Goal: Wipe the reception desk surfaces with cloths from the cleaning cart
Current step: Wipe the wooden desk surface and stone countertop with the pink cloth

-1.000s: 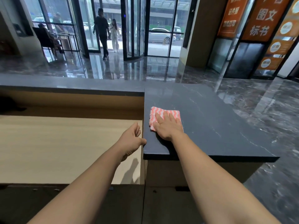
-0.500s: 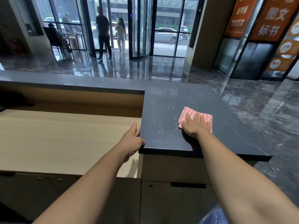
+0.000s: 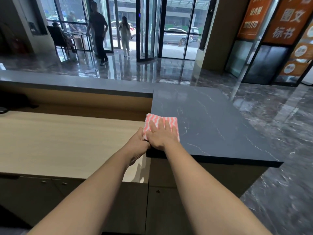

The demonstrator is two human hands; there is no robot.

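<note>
Pale wood forms the lower wooden desk surface (image 3: 67, 141) at the left, set below the level of the raised top beside it. At its right end the left hand (image 3: 138, 145) is held against the left side edge of the dark stone counter (image 3: 220, 126), near that counter's near-left corner. Its thumb side reaches up to the left border of the cloth (image 3: 162, 119). How far its fingers are curled, and whether anything is pinched by them, cannot be told. The cloth, pink with white wavy stripes, is folded into a rectangle and laid flat at the counter's left edge, close to the near corner, with its left border at or just past that edge. Its long axis appears to run left to right, roughly parallel to the near edge, while the stripes point away from the person. It is pressed down by the right hand (image 3: 160, 137), which lies palm down on its near half, fingers straight, spread and directed toward the glass doors (image 3: 152, 31). To the right, a glossy dark floor (image 3: 279, 116) is seen, and orange signs (image 3: 286, 17) are mounted beyond it.
</note>
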